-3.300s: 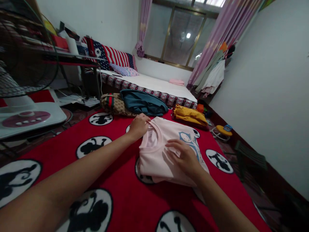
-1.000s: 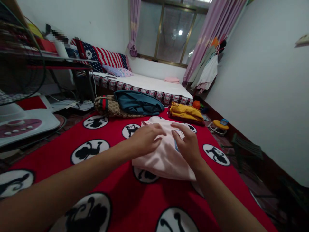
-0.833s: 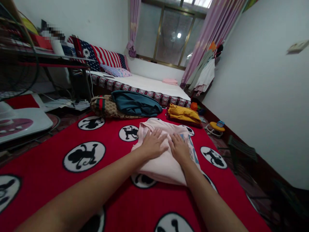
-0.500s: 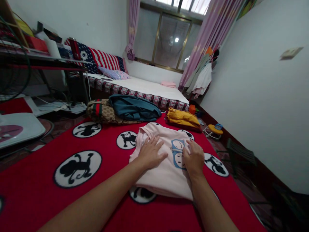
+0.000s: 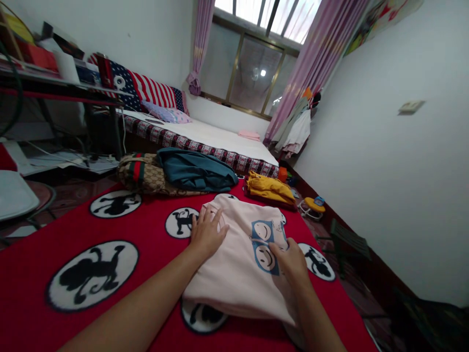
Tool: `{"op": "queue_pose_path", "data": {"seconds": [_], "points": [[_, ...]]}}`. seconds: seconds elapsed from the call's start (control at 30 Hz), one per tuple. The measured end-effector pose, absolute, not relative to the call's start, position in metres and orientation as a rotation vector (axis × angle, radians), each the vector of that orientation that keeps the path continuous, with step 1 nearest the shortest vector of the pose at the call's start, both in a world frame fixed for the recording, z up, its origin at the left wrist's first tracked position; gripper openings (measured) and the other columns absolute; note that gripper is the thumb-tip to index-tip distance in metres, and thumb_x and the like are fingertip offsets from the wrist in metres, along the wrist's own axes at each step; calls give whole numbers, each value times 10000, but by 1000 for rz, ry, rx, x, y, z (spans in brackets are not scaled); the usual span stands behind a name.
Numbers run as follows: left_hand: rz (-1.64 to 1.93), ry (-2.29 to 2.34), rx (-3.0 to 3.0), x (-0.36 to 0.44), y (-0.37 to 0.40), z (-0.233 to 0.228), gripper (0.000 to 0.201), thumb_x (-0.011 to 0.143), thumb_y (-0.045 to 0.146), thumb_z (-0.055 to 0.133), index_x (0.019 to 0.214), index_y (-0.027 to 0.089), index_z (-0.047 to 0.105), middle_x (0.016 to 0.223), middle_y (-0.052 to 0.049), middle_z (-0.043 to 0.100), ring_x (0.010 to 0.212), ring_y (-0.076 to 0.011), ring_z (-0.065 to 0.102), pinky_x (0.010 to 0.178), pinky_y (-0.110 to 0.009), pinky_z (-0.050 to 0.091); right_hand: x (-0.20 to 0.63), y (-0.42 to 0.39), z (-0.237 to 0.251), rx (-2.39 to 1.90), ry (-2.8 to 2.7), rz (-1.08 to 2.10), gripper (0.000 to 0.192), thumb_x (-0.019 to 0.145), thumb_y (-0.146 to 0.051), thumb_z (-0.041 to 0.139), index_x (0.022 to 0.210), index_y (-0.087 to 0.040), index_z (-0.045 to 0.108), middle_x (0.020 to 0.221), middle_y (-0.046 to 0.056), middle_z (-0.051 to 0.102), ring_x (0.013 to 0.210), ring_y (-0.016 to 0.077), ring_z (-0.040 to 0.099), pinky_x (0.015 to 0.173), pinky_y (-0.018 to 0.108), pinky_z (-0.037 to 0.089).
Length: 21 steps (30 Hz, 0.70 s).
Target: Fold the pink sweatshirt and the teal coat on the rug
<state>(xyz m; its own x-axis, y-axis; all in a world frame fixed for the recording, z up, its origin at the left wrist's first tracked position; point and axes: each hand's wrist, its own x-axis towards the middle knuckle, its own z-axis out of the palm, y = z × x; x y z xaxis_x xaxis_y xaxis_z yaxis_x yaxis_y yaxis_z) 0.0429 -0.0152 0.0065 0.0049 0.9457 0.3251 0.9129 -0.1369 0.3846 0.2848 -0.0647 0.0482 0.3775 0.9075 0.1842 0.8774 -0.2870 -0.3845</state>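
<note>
1. Two arms enter from the near edge of the view, both bare from the forearm down to the wrist; no sleeve shows anywhere along them.
2. The left hand is uncovered, with no glove, ring or wristband to be seen on its back or fingers.
3. The right hand is likewise uncovered, its wrist free of any watch or strap.
4. The fingernails look short and unpainted, though they are too small to judge closely.
</note>
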Motion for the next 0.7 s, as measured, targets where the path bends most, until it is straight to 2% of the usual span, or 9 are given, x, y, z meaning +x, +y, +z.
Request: {"op": "queue_pose_path", "data": {"seconds": [0.13,0.23,0.33,0.4,0.47,0.57,0.63,0.7], "points": [[821,2018,2171,44,-16,6,609,900,508,450,1453,257,405,1535,-146,337,1434,-355,238,1120,-597,232,261,-74,49,-2057,-1618,101,395,746,-382,578,1077,-170,542,902,111,713,815,276,683,657,313,468],[841,2009,2140,46,-15,6,599,894,487,480,1443,252,426,1533,-148,341,1429,-356,248,1121,-587,231,246,-80,48,-2063,-1657,6,438,767,-357,575,1156,-166,514,855,95,710,754,278,691,633,323,459],[877,1919,2121,40,-8,5,609,877,480,516,1433,243,447,1533,-138,345,1427,-352,255,1129,-544,246,246,-82,43,-1982,-1605,5,598,794,-357,566,1333,-133,438,956,137,716,825,298,699,699,368,490],[931,1777,2109,28,1,4,587,880,473,505,1405,213,488,1506,-130,398,1415,-333,290,1141,-500,253,253,-80,41,-1807,-1551,121,656,779,-370,588,1373,-139,435,1049,143,712,920,298,691,774,383,510],[1051,1626,1997,11,13,2,553,898,463,462,1362,171,531,1430,-128,501,1357,-296,401,1128,-445,305,262,-78,44,-1624,-1434,311,647,743,-378,629,1333,-146,499,1090,123,712,963,283,684,812,370,527],[1287,1521,1639,-12,29,-1,523,926,419,373,1310,111,549,1268,-147,632,1144,-242,608,1002,-374,458,274,-68,66,-1499,-1252,527,594,677,-370,702,1206,-119,602,1035,113,733,897,281,699,776,366,556],[1384,1539,1468,-18,33,-3,506,925,382,345,1268,80,562,1189,-166,667,1024,-234,666,922,-364,507,275,-56,94,-1463,-1248,586,571,637,-353,744,1145,-116,639,988,106,743,832,279,707,730,372,570],[1430,1590,1472,-16,31,-3,481,909,373,364,1218,85,592,1158,-166,676,1020,-248,663,924,-386,503,268,-39,130,-1407,-1338,614,559,611,-330,766,1122,-130,658,957,88,748,783,265,708,686,362,577]]}}
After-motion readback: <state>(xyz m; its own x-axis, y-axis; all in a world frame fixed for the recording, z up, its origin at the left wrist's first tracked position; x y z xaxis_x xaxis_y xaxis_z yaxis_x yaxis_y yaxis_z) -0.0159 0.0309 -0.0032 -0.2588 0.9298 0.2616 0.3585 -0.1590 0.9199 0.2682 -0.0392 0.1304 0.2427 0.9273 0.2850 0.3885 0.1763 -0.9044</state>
